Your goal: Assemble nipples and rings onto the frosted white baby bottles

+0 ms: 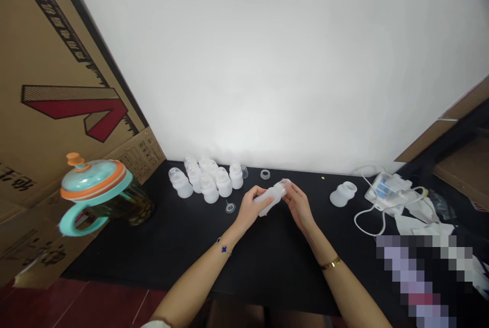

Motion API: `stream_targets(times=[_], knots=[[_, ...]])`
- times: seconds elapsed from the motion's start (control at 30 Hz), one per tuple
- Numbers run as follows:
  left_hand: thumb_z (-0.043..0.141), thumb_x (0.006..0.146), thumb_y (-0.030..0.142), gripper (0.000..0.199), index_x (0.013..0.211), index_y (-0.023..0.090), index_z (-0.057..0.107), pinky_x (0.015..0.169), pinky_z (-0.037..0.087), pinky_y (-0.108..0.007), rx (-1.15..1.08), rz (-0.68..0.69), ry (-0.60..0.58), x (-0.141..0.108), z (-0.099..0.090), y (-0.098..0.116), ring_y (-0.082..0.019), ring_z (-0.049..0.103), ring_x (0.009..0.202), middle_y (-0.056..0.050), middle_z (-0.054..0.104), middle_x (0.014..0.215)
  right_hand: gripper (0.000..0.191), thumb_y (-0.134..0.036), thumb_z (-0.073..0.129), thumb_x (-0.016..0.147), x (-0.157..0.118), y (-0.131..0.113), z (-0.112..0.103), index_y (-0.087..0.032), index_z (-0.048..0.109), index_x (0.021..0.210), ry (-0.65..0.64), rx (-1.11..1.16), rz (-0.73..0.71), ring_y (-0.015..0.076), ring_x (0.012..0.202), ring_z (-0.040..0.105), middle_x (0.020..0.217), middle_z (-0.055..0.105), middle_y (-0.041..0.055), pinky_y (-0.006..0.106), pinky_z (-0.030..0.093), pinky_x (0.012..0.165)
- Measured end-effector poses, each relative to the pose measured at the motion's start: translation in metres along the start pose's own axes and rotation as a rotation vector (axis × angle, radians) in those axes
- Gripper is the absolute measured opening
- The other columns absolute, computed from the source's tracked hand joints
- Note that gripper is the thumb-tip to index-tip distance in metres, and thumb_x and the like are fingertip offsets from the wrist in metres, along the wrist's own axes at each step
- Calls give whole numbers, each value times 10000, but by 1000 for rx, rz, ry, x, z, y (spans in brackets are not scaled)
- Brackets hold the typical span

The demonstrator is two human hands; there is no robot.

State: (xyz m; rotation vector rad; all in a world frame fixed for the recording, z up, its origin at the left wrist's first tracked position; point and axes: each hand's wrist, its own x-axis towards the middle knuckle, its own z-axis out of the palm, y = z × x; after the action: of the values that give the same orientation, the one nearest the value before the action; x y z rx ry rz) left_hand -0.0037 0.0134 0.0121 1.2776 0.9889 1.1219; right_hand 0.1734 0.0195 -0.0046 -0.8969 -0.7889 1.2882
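Note:
My left hand (250, 207) is wrapped around the body of a small white baby bottle (276, 193), which lies tilted above the black table. The fingers of my right hand (301, 206) are closed on the clear cap (283, 185) at the bottle's upper end. Part of the cap is hidden by those fingers. Left of my hands, several capped white bottles (208, 188) stand close together. A clear teat-like piece (230, 208) lies in front of them, and a clear dome cap (244, 171) sits beside them. Behind my hands lies a pale ring (265, 174).
An uncapped white bottle (343, 194) lies tilted at the right. Beyond it are a white cable (369, 211) and crumpled packaging (420, 213). A large jug (99, 190) with a teal handle stands left, before a cardboard box (69, 129). A white wall (267, 63) borders the black table (168, 246).

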Motion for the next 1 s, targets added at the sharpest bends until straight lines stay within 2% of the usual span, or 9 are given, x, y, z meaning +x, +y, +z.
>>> stream_targets(times=[0.4,0.7,1.0], knots=[[783,716,455,378,910,164,639,467,532,-238,-37,-12,52,-2,5,-3,-156,612,663,-11,626,823,463,-482,838,736,-4,4,5,-238,749,1119,0,44,-39,276,1021,689,1099,747,61,411,546,897],[787,722,461,405,956,153,666,486,543,-247,-37,-7,46,-1,0,0,-182,647,692,-40,666,870,468,-444,843,736,-6,1,7,-261,731,1153,1,12,-70,286,1091,663,1117,745,49,417,535,931],[818,682,421,343,865,158,697,541,506,-233,26,43,83,0,-4,-1,-167,612,687,-40,693,862,475,-486,836,732,-7,-2,7,-241,744,1127,-12,-9,-33,270,1029,672,1095,747,55,384,528,898]])
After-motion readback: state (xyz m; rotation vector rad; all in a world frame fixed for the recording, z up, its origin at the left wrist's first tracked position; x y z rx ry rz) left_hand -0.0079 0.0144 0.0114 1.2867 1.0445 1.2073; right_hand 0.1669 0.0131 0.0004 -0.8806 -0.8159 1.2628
